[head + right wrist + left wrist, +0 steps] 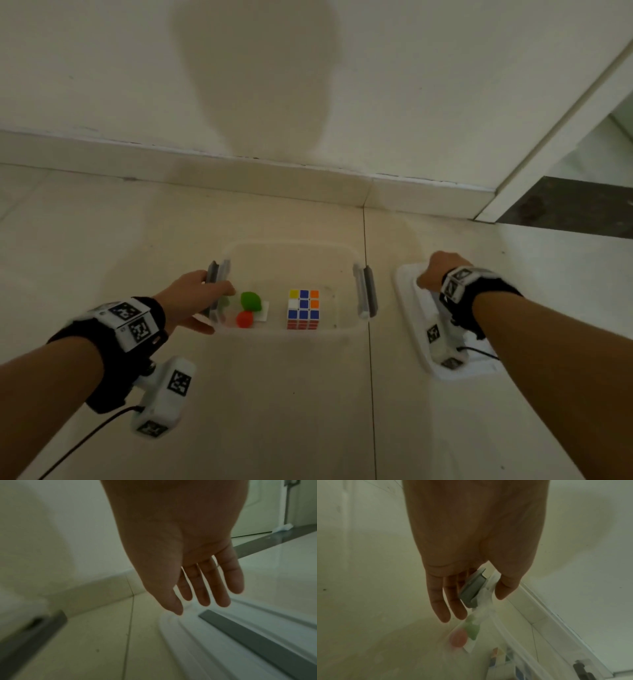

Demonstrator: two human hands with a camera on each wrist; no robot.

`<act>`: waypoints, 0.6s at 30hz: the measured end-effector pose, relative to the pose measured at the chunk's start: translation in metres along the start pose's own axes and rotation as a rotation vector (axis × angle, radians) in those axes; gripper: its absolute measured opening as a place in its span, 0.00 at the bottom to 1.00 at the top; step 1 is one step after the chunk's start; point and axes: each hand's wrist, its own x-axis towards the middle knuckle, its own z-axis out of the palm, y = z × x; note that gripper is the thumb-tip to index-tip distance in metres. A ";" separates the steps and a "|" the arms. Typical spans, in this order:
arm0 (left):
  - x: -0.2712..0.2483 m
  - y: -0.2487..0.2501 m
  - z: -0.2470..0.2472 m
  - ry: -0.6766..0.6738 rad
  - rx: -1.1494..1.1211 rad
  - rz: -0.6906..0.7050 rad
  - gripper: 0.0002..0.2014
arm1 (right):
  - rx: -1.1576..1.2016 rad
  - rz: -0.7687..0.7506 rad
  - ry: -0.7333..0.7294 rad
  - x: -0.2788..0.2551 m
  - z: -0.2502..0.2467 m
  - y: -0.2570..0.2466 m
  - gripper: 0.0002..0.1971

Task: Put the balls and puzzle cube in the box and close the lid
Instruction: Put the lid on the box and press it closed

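Note:
A clear plastic box [291,244] stands on the tiled floor with no lid on it. Inside it at the left lie a green ball [250,300] and a red ball [244,319]. The puzzle cube [303,309] stands in the box's middle. My left hand [215,308] holds the box's left side: the thumb is over the rim and the fingers are outside, with the grey latch [472,586] between them. The white lid [407,308] lies flat on the floor right of the box. My right hand [433,272] hovers over the lid's far left corner, fingers [204,596] straight, holding nothing.
A white wall with a skirting board [239,171] runs close behind the box. A door frame [548,144] and a dark threshold strip [565,205] are at the far right. A second grey latch [368,291] sits on the box's right side. Bare floor tiles [274,411] lie in front.

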 end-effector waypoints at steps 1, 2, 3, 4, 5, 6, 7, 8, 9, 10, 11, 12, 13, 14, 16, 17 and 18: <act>0.002 0.000 0.001 0.015 -0.011 -0.003 0.18 | -0.065 0.009 -0.022 -0.003 0.006 0.005 0.17; 0.003 -0.001 0.001 0.032 -0.022 -0.003 0.18 | -0.135 0.009 -0.053 -0.007 0.010 0.008 0.19; 0.005 -0.001 0.002 0.049 -0.031 -0.004 0.19 | -0.192 -0.002 -0.076 -0.010 0.013 0.011 0.21; 0.006 0.000 0.003 0.066 -0.039 0.002 0.20 | -0.242 -0.025 -0.086 -0.011 0.015 0.013 0.22; 0.007 0.001 0.004 0.085 -0.047 0.008 0.20 | -0.288 -0.057 -0.086 -0.015 0.015 0.014 0.24; 0.008 0.003 0.006 0.104 -0.060 0.017 0.20 | -0.311 -0.072 -0.085 -0.018 0.015 0.014 0.24; 0.009 0.005 0.007 0.122 -0.082 0.024 0.19 | -0.326 -0.084 -0.082 -0.020 0.015 0.014 0.24; 0.009 0.007 0.008 0.138 -0.107 0.033 0.19 | -0.362 -0.108 -0.067 -0.020 0.015 0.013 0.24; 0.010 0.008 0.010 0.153 -0.124 0.044 0.19 | -0.401 -0.149 -0.052 -0.016 0.018 0.013 0.24; 0.010 0.010 0.012 0.167 -0.128 0.056 0.18 | -0.422 -0.178 -0.046 -0.013 0.020 0.012 0.26; 0.010 0.010 0.014 0.180 -0.121 0.066 0.18 | -0.426 -0.184 -0.049 -0.009 0.024 0.012 0.28; 0.011 0.011 0.016 0.190 -0.109 0.074 0.17 | -0.412 -0.185 -0.055 -0.007 0.027 0.012 0.31; 0.011 0.010 0.018 0.197 -0.099 0.077 0.17 | -0.391 -0.181 -0.050 -0.005 0.030 0.013 0.33; 0.012 0.010 0.020 0.198 -0.093 0.078 0.17 | -0.360 -0.170 -0.040 0.001 0.033 0.015 0.34; 0.013 0.009 0.023 0.188 -0.090 0.071 0.16 | -0.315 -0.118 -0.038 0.005 0.038 0.018 0.33; 0.014 0.009 0.023 0.183 -0.090 0.067 0.16 | -0.306 -0.094 -0.043 0.010 0.044 0.021 0.31; 0.014 0.009 0.023 0.182 -0.091 0.065 0.16 | -0.287 -0.080 -0.051 0.010 0.047 0.024 0.32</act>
